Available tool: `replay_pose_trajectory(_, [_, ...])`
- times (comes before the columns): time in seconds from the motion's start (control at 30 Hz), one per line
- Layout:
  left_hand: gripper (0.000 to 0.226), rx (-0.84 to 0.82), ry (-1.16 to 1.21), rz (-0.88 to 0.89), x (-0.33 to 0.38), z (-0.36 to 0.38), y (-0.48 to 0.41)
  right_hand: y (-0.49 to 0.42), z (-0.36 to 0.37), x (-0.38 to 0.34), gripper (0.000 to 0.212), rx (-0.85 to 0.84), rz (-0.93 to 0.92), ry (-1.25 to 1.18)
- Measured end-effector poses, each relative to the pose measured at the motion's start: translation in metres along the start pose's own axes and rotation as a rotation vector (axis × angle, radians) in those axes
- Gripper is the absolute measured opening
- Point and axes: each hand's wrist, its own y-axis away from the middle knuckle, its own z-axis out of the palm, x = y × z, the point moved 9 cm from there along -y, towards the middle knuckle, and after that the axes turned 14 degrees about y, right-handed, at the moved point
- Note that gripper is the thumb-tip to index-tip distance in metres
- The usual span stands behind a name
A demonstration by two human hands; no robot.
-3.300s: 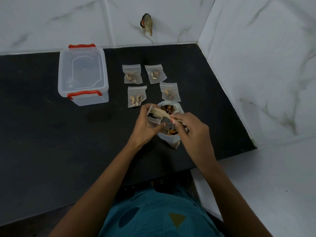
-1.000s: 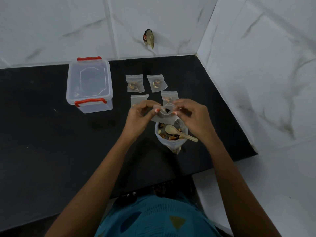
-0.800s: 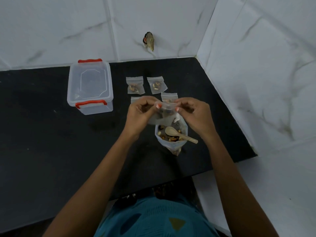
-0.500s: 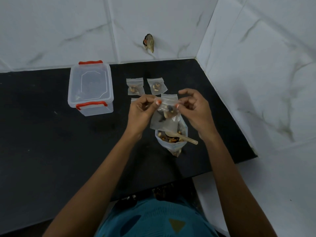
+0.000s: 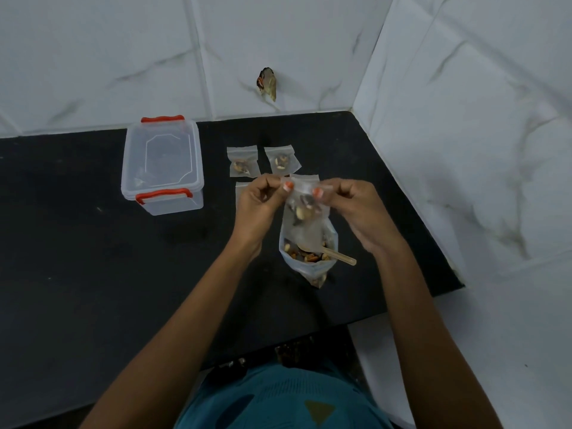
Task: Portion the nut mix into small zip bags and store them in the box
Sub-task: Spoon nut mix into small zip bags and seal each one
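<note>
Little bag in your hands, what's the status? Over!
Left hand and right hand both pinch the small zip bag at its top strip. Nuts inside, held above the big nut bag. Box lid on, must open before storing.

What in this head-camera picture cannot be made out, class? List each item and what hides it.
- Head view: seal of the small clear zip bag, closed or not: pinching left hand and right hand cover it.
- Pale wooden spoon, bowl end: behind that bag.
- Two nearer small bags: behind the hands.
- Clear red-latched plastic box, contents: hazy lid.
</note>
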Motion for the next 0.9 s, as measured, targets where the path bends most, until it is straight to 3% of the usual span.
replay_pose_trajectory(0.03, [0.011, 0.016, -0.022, 0.007, 0.001, -0.001, -0.001, 0.001, 0.005, 0.0, 0.01, -0.07, 0.009, -0.006])
replay_pose_trajectory(0.1, [0.011, 0.036, -0.039, 0.003, -0.001, -0.002, -0.002, -0.001, 0.0, 0.003, 0.007, -0.018, 0.038, 0.086])
replay_pose_trajectory(0.27, [0.009, 0.042, 0.012, -0.03, -0.002, 0.004, -0.002, -0.006, -0.004, 0.008, 0.004, 0.003, 0.073, -0.018])
replay_pose_trajectory(0.37, [0.007, 0.06, 0.02, -0.039, -0.004, 0.001, -0.003, -0.009, -0.012, 0.005, 0.009, 0.073, 0.032, 0.051])
replay_pose_trajectory(0.53, [0.009, 0.085, 0.016, -0.02, -0.001, -0.001, -0.005, -0.013, -0.004, 0.009, 0.019, -0.006, 0.04, -0.065])
replay_pose_trajectory(0.63, [0.008, 0.058, -0.016, -0.009, 0.002, 0.002, -0.007, -0.014, -0.017, 0.003, 0.016, 0.198, -0.028, 0.115])
replay_pose_trajectory(0.7, [0.009, 0.067, -0.022, 0.004, 0.003, 0.0, -0.008, -0.015, -0.012, -0.001, 0.014, 0.086, -0.046, 0.097])
replay_pose_trajectory(0.77, [0.01, 0.07, -0.038, 0.02, 0.004, -0.002, -0.009, -0.009, 0.009, -0.002, 0.014, -0.189, -0.003, -0.008])
replay_pose_trajectory(0.8, [0.009, 0.069, -0.053, 0.02, 0.003, -0.003, -0.009, -0.008, 0.01, 0.0, 0.014, -0.203, 0.014, 0.038])
replay_pose_trajectory(0.87, [0.006, 0.055, -0.06, 0.013, 0.0, -0.003, -0.009, -0.014, -0.01, 0.002, 0.01, -0.008, 0.027, 0.207])
replay_pose_trajectory(0.9, [0.005, 0.041, -0.049, 0.005, -0.002, -0.002, -0.009, -0.014, -0.014, 0.005, 0.007, 0.039, 0.045, 0.169])
